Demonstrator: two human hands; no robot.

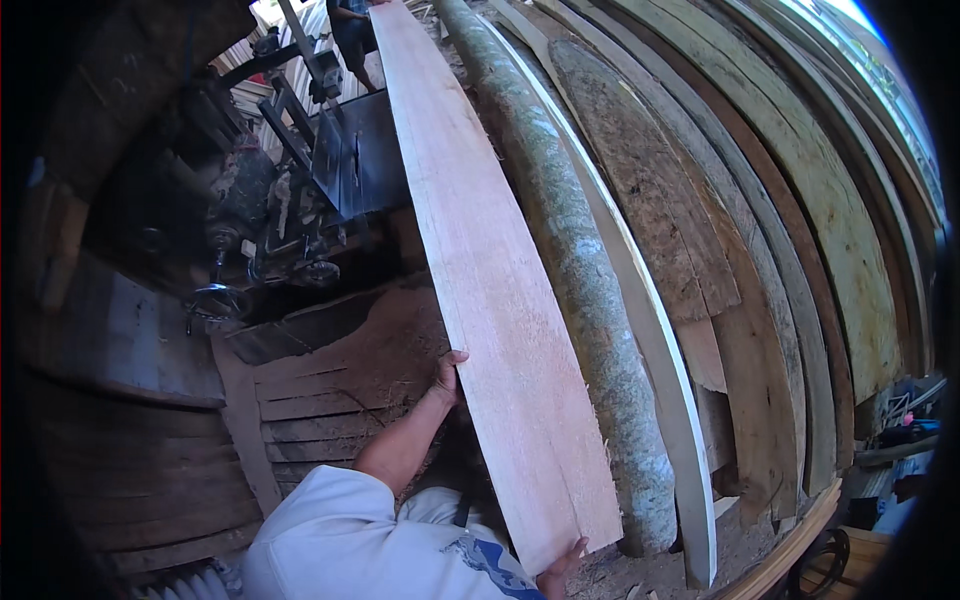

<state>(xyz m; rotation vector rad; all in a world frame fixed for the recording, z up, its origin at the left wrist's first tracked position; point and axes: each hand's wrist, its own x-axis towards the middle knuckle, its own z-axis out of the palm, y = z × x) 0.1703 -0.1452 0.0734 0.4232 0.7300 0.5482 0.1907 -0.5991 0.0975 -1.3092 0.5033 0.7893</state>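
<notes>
Left hand [449, 377], right hand [563, 570], grip clamped on long pale plank [490, 260], log [577, 260] alongside

The pale board [505, 290] partly hides the left hand [449, 374].

No lettering, label, number or sign can be read here. A dark blue print [500, 568] marks the white shirt [325, 535], but no words can be made out in it.

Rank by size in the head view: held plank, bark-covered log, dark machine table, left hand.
Largest to smallest:
1. Held plank
2. Bark-covered log
3. Dark machine table
4. Left hand
Apparent size only; the table sits farther back.
</notes>
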